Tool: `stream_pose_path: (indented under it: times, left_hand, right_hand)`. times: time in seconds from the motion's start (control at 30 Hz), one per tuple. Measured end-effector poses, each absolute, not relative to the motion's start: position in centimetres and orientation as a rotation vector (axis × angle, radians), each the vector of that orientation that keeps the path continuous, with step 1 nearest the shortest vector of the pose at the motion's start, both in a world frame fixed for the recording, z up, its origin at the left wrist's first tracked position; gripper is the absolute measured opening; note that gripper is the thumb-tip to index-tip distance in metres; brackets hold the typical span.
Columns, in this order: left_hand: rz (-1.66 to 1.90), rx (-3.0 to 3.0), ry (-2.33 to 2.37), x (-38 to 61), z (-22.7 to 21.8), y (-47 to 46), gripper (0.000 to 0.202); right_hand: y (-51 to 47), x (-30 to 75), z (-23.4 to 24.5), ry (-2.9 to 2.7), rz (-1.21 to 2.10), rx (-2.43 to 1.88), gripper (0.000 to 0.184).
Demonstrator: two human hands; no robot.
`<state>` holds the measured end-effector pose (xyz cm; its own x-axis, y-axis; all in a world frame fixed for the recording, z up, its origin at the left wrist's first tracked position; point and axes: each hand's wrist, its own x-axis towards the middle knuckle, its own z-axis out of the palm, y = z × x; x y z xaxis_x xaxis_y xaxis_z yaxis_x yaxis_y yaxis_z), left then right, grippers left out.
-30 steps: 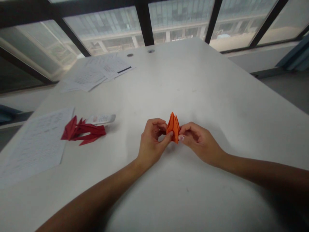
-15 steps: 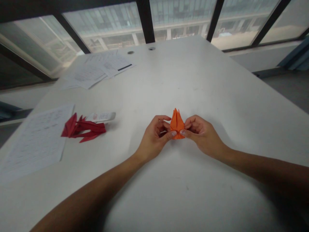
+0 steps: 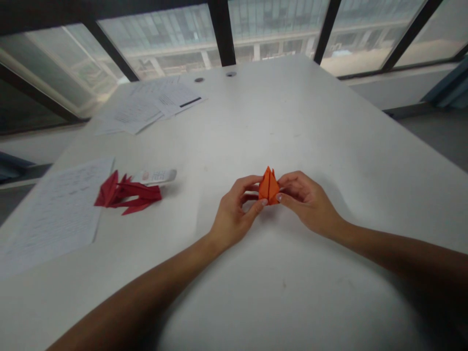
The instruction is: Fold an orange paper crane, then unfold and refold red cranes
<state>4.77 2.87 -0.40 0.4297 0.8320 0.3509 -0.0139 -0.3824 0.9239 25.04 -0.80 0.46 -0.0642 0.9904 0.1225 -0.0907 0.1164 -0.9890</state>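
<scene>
Left hand [image 3: 233, 212], right hand [image 3: 311, 204]: pinching one orange origami [image 3: 268, 188]
Red origami [image 3: 108, 191]: one, left
Desk holes [image 3: 231, 74]: two, far

left hand [image 3: 234, 212]: curled, pinching | right hand [image 3: 312, 202]: curled, pinching opposite | left forearm [image 3: 161, 278]: slanting inward | right forearm [image 3: 391, 246]: angled inward, flatter

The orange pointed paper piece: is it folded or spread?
Folded: the orange pointed paper piece shows a centre seam and narrow tips, held between left hand and right hand.
</scene>
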Motion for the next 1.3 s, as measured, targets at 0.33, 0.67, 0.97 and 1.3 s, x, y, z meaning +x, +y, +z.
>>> stream_pose_path:
  times: [0.33, 0.67, 0.97, 1.3]
  left_hand:
    - [1.043, 1.943, 0.814, 4.6, 0.7, 2.9, 0.010]
    - [1.015, 1.878, 0.808, 4.8, 0.0, 3.0, 0.026]
    - [1.083, 1.837, 0.825, 4.9, -0.1, 2.8, 0.048]
    - [1.061, 1.789, 0.796, 4.7, -0.5, 2.9, 0.060]
  right_hand:
    - [-0.7, 25.7, 0.5, -1.531, 1.018, -1.112, 0.011]
    - [-0.4, 26.2, 1.6, -1.812, 0.529, -1.122, 0.020]
    - [-0.4, 26.0, 1.7, -1.752, 0.651, -1.196, 0.016]
    - [-0.2, 26.4, 0.9, -1.731, 0.737, -1.157, 0.025]
